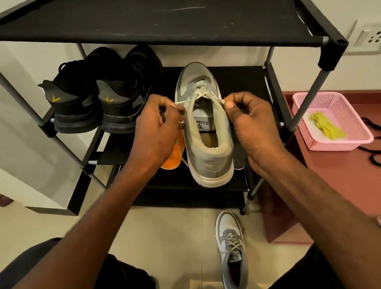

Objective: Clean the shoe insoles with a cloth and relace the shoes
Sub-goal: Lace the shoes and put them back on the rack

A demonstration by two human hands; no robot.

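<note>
From the head camera, a grey shoe (207, 139) stands heel toward the viewer on a lower shelf of the black shoe rack (138, 19), its opening facing up. The left hand (156, 129) pinches one end of the pale lace (183, 101) at the left of the collar; the right hand (248, 119) pinches the other end at the right — both ends drawn out sideways from the top eyelets. An orange insole (173, 158) lies on the shelf just left of the shoe, partly hidden by the left hand. The second grey shoe (232, 254), laced, sits on the floor between the knees. A pair of black shoes (98, 96) rests on the rack's left side. To the right, a pink basket (360, 138) holds a yellow cloth (327, 126).
</note>
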